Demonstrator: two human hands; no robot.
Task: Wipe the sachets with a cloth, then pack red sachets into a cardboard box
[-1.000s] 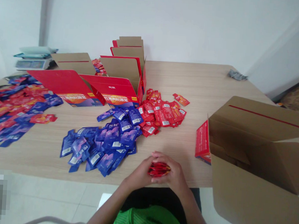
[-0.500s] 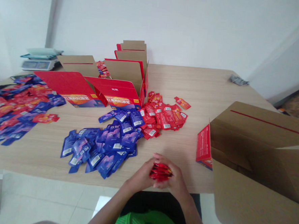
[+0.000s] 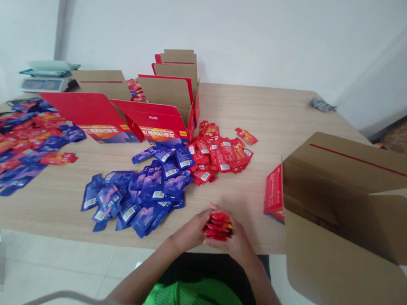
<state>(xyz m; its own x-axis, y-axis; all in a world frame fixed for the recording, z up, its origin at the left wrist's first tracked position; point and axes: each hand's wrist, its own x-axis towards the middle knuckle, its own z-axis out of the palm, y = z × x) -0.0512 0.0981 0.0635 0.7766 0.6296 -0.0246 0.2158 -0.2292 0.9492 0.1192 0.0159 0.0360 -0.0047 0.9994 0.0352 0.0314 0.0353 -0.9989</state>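
Note:
A stack of red sachets (image 3: 218, 226) is held on edge between my two hands, close to the table's front edge. My left hand (image 3: 196, 230) is wrapped round the stack's left side, and my right hand (image 3: 237, 235) closes round its right side. Just beyond them lies a loose pile of red sachets (image 3: 224, 154), with a single red sachet (image 3: 246, 136) behind it. Left of my hands spreads a pile of blue sachets (image 3: 149, 186). To the right stands an open cardboard box (image 3: 320, 270), its inside partly in shadow.
Open red boxes (image 3: 160, 117) stand at the back middle of the table (image 3: 254, 105). A mixed heap of red and blue sachets (image 3: 35, 137) covers the far left, near a scale (image 3: 45, 84). Some grey material (image 3: 322, 104) lies at the back right.
The view has shifted slightly. The sachets between my hands now stand more evenly lined up, and more of their red edges show.

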